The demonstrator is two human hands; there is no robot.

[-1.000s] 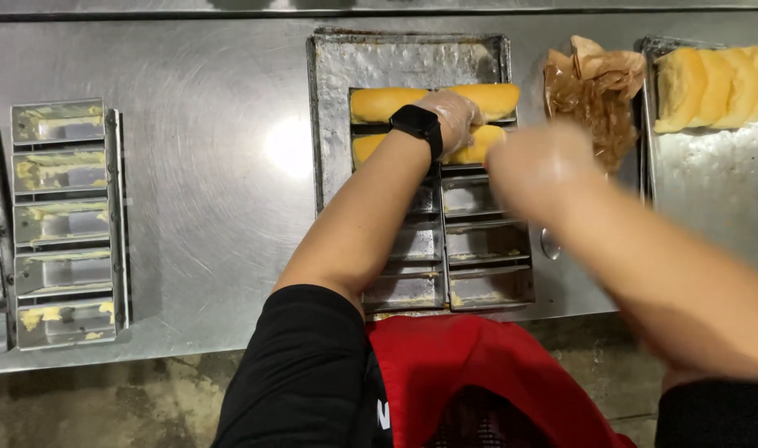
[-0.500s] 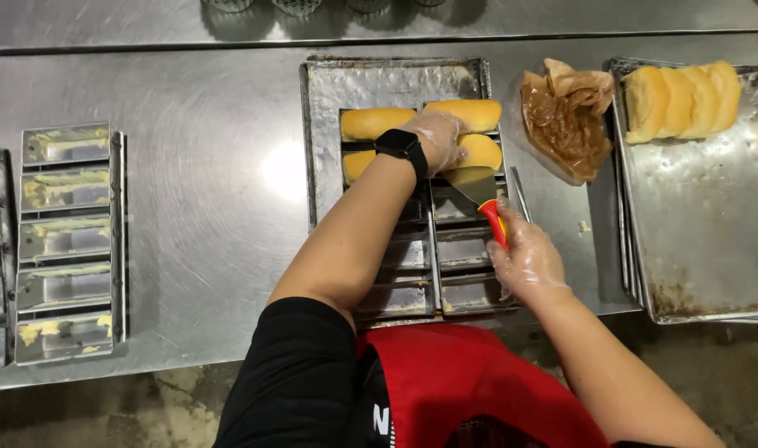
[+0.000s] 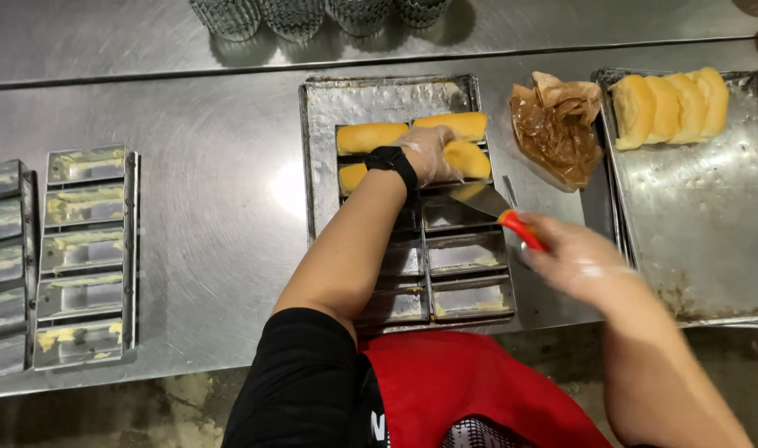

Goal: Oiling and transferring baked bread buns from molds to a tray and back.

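Overhead view of a steel worktable. A gloved left hand (image 3: 429, 153) rests palm-down, fingers loosely curled, on a golden bread loaf (image 3: 468, 158) sitting in the far right cell of a strapped set of loaf tins (image 3: 466, 253). The loaf's long axis runs left to right. The gloved right hand (image 3: 578, 257) is closed around a knife's red handle (image 3: 524, 230); its blade (image 3: 478, 197) points up and left toward the loaf's near side, just short of it (contact is unclear). The left hand is the nearer one. Three more loaves fill neighbouring cells.
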